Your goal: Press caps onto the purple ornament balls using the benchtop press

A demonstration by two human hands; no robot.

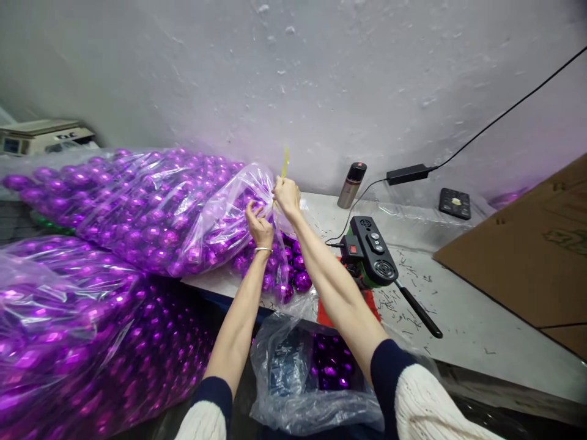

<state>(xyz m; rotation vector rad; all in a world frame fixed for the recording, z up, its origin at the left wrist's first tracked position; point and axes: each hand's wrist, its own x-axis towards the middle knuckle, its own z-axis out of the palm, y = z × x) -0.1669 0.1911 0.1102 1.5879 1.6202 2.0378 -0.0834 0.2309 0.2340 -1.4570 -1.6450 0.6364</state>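
A large clear plastic bag (pixel 156 208) full of shiny purple baubles lies on its side on the worktop, its gathered mouth toward me. My right hand (pixel 288 194) is closed at the bag's neck around a yellow tie (pixel 286 160), one end of which sticks up above the fist. My left hand (pixel 260 227), with a bracelet at the wrist, rests against the bag's plastic just left of the neck, fingers bent but apart. Loose-looking purple baubles (pixel 301 281) sit below and between my forearms, partly under plastic.
Another bag (pixel 82 342) of purple baubles fills the lower left. An open plastic-lined container (pixel 302 406) stands in front of me. To the right are a black-and-green device (pixel 373 250) with a handle, a bottle (pixel 352 185), a power adapter (pixel 408 174) and a cardboard box (pixel 527 256).
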